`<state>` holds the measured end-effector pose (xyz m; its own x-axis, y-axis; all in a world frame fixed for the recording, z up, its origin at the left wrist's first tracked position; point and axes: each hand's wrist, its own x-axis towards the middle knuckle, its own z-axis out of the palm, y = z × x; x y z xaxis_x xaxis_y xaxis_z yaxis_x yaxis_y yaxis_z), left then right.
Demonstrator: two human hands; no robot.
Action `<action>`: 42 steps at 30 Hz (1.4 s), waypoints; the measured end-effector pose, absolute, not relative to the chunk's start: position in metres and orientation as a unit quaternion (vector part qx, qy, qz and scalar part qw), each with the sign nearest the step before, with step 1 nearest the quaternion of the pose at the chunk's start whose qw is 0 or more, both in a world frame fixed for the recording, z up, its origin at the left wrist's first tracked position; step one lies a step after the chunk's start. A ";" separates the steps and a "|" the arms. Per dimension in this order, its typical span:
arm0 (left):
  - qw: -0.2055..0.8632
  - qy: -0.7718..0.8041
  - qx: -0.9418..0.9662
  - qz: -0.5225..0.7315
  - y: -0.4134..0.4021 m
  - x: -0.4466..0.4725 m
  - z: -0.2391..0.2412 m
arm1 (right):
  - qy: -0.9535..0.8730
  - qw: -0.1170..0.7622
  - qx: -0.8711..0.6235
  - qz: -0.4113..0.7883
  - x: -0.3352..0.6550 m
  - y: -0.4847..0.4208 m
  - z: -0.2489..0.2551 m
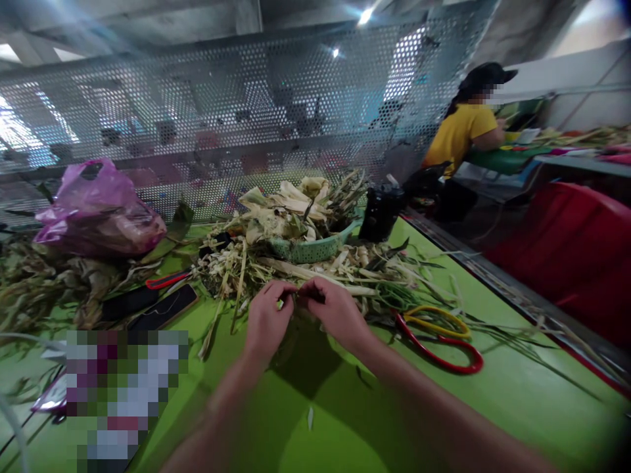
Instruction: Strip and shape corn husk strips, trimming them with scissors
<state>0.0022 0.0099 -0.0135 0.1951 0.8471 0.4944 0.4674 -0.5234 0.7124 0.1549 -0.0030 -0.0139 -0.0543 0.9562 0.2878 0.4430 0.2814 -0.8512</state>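
Note:
Fingertips nearly meeting, my left hand (271, 315) and my right hand (335, 314) are both closed in a pinch above the green table (315, 433). Whatever lies between the fingers is too small and dark to name. Just beyond them spreads a heap of dry plant strips and stalks (227, 269). A green plastic basket (310, 251), piled with dried husks (290, 207), stands in that heap. To the right of my right hand lie scissors with red and yellow handles (458, 361) and a bundle of green string (397, 295).
At left are a purple plastic bag (101, 213), an orange-handled tool (167, 280) and a dark flat phone-like object (165, 307). A black cup (382, 213) stands at the back. Beyond the table's right edge are a red chair (566, 256) and a person in yellow (461, 135).

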 end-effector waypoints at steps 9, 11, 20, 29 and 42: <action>0.247 0.396 0.725 0.507 0.012 0.003 -0.016 | -0.668 0.467 -0.480 0.326 0.156 0.000 -0.014; 0.249 0.390 0.728 0.506 0.013 0.003 -0.018 | -0.671 0.463 -0.477 0.328 0.157 0.002 -0.015; 0.242 0.425 0.735 0.470 0.012 0.004 -0.022 | -0.696 0.419 -0.533 0.237 0.160 0.000 -0.015; 0.223 0.474 0.744 0.414 0.015 0.004 -0.033 | -0.729 0.350 -0.559 0.183 0.160 0.000 -0.016; 0.313 0.498 0.750 0.303 0.019 -0.013 -0.018 | -0.781 0.273 -0.518 0.217 0.164 0.003 -0.011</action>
<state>-0.0129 0.0187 -0.0183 0.3199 0.9368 0.1419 0.5572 -0.3071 0.7715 0.1644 0.0027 -0.0115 -0.3153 0.9273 0.2015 0.6903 0.3699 -0.6218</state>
